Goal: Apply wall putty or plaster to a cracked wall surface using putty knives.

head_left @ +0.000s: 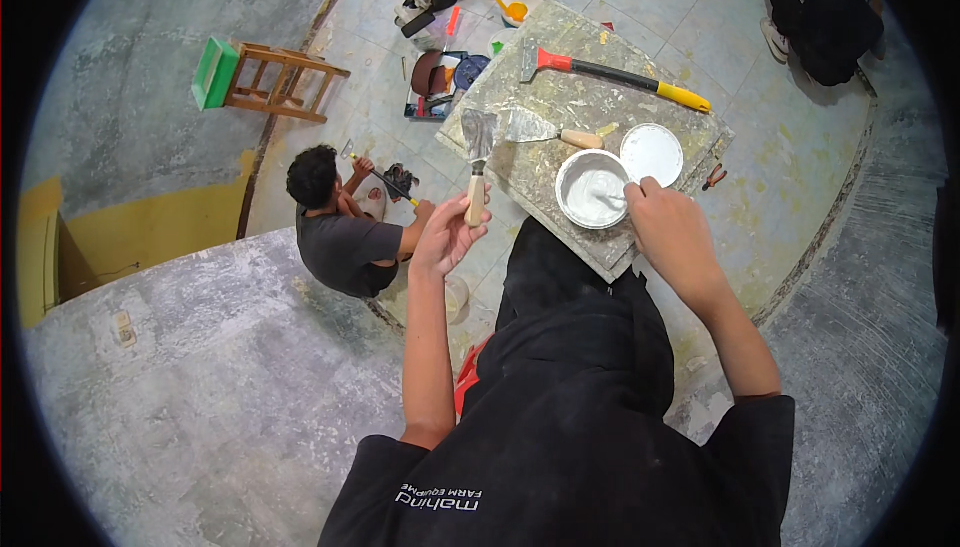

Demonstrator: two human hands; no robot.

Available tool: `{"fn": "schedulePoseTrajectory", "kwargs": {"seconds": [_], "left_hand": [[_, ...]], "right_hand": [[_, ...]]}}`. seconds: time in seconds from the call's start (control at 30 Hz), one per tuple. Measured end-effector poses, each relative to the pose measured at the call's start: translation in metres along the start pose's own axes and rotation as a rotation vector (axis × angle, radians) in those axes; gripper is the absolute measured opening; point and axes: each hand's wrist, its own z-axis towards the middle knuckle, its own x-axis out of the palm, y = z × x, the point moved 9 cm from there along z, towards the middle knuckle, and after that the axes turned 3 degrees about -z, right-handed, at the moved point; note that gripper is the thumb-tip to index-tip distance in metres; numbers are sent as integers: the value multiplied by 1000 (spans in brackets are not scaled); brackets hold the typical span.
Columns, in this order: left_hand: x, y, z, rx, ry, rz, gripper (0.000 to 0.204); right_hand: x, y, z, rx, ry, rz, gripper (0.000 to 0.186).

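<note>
My left hand [452, 232] grips a putty knife [478, 137] by its pale wooden handle, blade pointing up. My right hand [668, 242] pinches a light-coloured tool [611, 197] dipped in white paste inside a round tub [566, 205]. The tub rests on a paint-stained board [545, 27] over my dark-clothed legs. Beside it lie the white lid [652, 150], a second putty knife with a wooden handle [580, 138] and a long scraper [620, 82] with red head and black-and-yellow handle.
A person [340, 247] crouches left, holding a long tool. Another person [820, 27] is at upper right. A wooden stool [275, 82] with a green box [212, 72], a tray of tools [435, 87], scattered tools [515, 11] and pliers [714, 176] lie about the tiled floor [730, 37].
</note>
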Motion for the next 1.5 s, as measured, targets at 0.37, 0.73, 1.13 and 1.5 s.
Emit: {"fn": "schedulePoseTrajectory", "kwargs": {"seconds": [0.37, 0.73, 1.13, 1.5], "left_hand": [[-1, 0, -2, -232, 273, -401, 35], [-24, -22, 6, -510, 378, -150, 32], [42, -33, 5, -517, 510, 196, 27], [89, 7, 10, -448, 442, 307, 28]], "right_hand": [[55, 0, 43, 93, 138, 15, 12], [67, -46, -6, 426, 111, 728, 25], [49, -20, -82, 799, -218, 1163, 20], [53, -20, -54, 628, -363, 1303, 16]]}}
